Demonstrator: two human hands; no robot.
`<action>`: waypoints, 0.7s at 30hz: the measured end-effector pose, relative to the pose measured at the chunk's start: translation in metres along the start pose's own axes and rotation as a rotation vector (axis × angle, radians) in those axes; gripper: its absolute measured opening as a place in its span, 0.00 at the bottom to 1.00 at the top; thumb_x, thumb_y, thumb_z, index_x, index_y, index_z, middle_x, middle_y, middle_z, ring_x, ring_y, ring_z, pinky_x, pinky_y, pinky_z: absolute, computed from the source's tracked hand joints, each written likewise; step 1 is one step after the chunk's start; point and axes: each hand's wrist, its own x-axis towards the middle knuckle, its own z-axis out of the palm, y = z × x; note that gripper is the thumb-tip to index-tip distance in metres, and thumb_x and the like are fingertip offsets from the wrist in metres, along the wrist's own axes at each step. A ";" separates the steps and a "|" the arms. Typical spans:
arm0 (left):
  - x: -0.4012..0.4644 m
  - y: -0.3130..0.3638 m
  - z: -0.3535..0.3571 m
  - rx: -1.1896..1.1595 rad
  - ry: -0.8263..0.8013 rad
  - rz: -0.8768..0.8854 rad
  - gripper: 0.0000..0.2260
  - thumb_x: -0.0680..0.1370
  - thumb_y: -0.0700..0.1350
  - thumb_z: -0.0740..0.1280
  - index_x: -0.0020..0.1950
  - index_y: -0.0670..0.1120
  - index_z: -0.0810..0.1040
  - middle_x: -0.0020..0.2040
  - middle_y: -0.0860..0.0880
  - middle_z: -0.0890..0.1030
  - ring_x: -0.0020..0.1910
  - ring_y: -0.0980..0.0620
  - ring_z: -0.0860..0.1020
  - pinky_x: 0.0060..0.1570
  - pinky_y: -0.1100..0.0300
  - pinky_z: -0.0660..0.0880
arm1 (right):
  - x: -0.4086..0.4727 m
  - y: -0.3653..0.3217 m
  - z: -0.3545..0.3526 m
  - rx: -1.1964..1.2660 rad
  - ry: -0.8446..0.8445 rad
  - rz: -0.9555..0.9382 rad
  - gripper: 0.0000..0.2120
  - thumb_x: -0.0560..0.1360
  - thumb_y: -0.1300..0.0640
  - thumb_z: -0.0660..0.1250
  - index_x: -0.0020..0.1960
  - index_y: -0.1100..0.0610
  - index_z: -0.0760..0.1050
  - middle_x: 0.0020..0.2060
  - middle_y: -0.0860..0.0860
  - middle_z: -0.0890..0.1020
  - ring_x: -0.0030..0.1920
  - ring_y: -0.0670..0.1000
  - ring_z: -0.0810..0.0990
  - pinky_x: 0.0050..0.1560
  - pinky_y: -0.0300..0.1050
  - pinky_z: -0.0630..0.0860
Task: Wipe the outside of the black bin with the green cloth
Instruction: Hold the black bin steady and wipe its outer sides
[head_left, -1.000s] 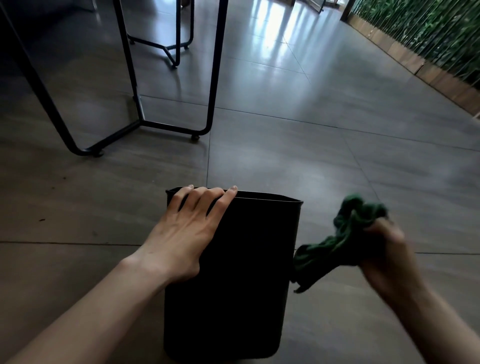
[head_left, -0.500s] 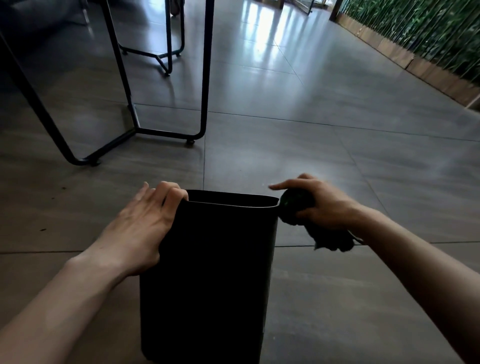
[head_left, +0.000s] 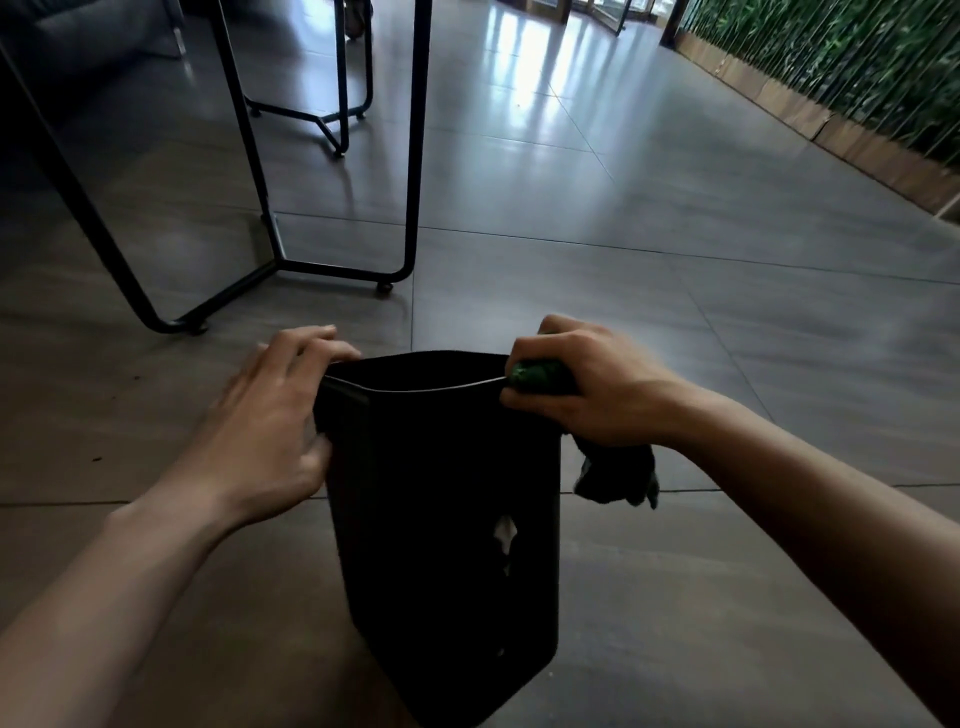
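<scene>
The black bin (head_left: 447, 519) stands on the floor tiles right in front of me, tilted slightly, its open top facing up. A small pale mark shows on its near wall. My left hand (head_left: 270, 421) grips the bin's upper left corner, fingers over the rim. My right hand (head_left: 587, 384) holds the bunched green cloth (head_left: 613, 473) and presses it against the bin's upper right corner, just outside the rim. A loose end of the cloth hangs below that hand, beside the bin's right wall.
A black metal table frame (head_left: 332, 267) stands on the floor ahead and to the left, with a second frame (head_left: 332, 117) behind it. A low wooden planter edge (head_left: 857, 150) with green stalks runs along the right. Grey tiled floor (head_left: 675, 312) spreads ahead.
My right hand brought the cloth from beside the bin's right wall up to its upper right corner. My left hand shifted from the near rim to the left corner, and the bin turned.
</scene>
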 end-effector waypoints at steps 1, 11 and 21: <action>0.002 0.004 0.000 -0.088 0.050 0.041 0.31 0.70 0.39 0.71 0.70 0.57 0.68 0.72 0.54 0.66 0.73 0.50 0.67 0.73 0.49 0.66 | 0.004 -0.005 -0.002 -0.034 0.014 0.016 0.09 0.76 0.35 0.67 0.51 0.38 0.77 0.46 0.45 0.74 0.49 0.52 0.77 0.50 0.53 0.77; 0.010 0.030 0.012 -0.096 0.008 0.120 0.41 0.69 0.51 0.77 0.77 0.59 0.59 0.73 0.60 0.67 0.74 0.53 0.64 0.71 0.48 0.68 | 0.028 -0.041 0.022 -0.057 0.233 0.154 0.13 0.77 0.38 0.70 0.58 0.40 0.79 0.47 0.46 0.74 0.47 0.55 0.77 0.47 0.49 0.72; 0.019 0.020 0.016 -0.150 0.000 0.090 0.40 0.69 0.51 0.77 0.76 0.61 0.60 0.74 0.60 0.66 0.76 0.53 0.61 0.71 0.45 0.68 | 0.024 -0.054 0.022 0.627 0.975 -0.075 0.20 0.74 0.58 0.75 0.57 0.51 0.65 0.50 0.49 0.76 0.51 0.51 0.81 0.53 0.49 0.81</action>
